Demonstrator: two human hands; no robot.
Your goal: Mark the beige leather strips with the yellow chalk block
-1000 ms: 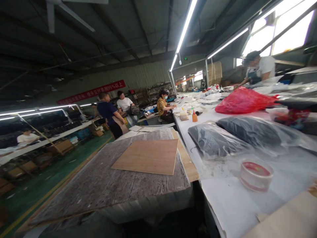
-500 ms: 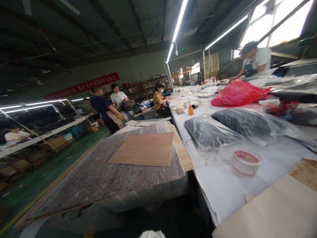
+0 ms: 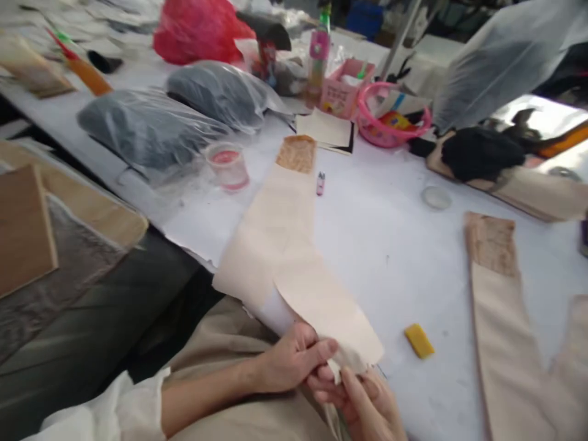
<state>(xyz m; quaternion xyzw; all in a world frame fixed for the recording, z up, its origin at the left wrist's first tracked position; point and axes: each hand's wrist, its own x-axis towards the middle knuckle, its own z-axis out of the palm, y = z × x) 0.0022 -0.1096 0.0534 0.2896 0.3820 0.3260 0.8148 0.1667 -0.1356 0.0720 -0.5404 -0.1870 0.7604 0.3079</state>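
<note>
Both hands meet at the near end of a pale beige, V-shaped sheet (image 3: 294, 226) that looks like leather or fabric, with a brown crinkled patch (image 3: 296, 154) at its far end. My left hand (image 3: 294, 358) pinches the sheet's edge between thumb and fingers. Close beside it, my right hand (image 3: 362, 398) grips the same end, its fingertips on a small turned-up corner. To the right on the white table lies a yellow block (image 3: 419, 340). Past the sheet sits a small pink-and-white item (image 3: 320, 184), perhaps a lighter.
Another beige piece (image 3: 500, 331) lies at right. Tape roll (image 3: 227, 165), plastic-wrapped dark bundles (image 3: 151, 125), red bag (image 3: 197, 30), pink basket (image 3: 390, 138), bottle (image 3: 318, 58) and clear disc (image 3: 436, 198) stand farther back. A board-topped stand (image 3: 82, 245) is at left.
The view has swung right and down, from the workshop to the table. Both hands, out of sight before, now show holding the beige sheet.
</note>
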